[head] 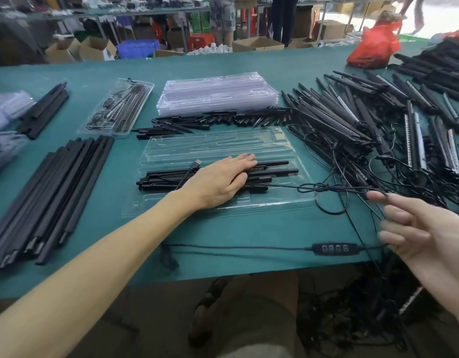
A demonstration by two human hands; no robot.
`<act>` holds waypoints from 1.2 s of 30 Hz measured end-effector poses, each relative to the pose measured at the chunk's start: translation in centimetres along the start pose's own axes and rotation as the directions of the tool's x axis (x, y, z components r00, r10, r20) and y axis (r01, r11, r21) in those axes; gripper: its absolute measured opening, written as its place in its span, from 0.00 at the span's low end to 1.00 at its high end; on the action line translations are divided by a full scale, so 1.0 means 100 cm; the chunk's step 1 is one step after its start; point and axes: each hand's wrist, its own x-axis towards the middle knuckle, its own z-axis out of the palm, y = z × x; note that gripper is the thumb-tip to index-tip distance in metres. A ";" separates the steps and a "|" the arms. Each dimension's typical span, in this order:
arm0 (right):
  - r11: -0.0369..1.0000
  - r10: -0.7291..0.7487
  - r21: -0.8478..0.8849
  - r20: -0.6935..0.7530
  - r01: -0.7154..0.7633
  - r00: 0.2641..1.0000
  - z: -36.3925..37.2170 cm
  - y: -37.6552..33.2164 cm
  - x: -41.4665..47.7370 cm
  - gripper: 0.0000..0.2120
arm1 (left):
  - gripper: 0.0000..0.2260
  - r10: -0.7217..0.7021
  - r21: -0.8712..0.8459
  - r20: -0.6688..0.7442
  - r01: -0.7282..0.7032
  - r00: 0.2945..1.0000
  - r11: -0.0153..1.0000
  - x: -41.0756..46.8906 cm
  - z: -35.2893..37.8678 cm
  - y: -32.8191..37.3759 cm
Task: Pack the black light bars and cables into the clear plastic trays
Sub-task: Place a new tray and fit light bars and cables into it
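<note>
Now | clear tray point(223, 148) — light bars point(274, 173) inside | left grip point(218, 182) flat, pressing them | right grip point(424, 236) blurred — cannot tell

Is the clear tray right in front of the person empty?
No, several black light bars lie in the clear tray, with the left hand resting flat on them.
</note>
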 end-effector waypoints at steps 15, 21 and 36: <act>0.366 -0.483 -0.826 0.226 0.429 0.846 0.070 0.012 0.023 0.06 | 0.22 -0.008 0.011 0.000 0.008 1.000 1.000 -0.001 0.001 -0.002; -0.063 -0.279 -0.819 0.564 0.571 0.777 0.103 0.019 0.028 0.12 | 0.22 -0.006 0.023 -0.006 0.006 1.000 1.000 -0.001 0.002 -0.001; 0.181 -0.402 -0.883 0.335 0.432 0.852 0.092 0.043 0.066 0.27 | 0.22 -0.025 0.027 -0.005 0.025 1.000 0.999 -0.002 0.002 -0.001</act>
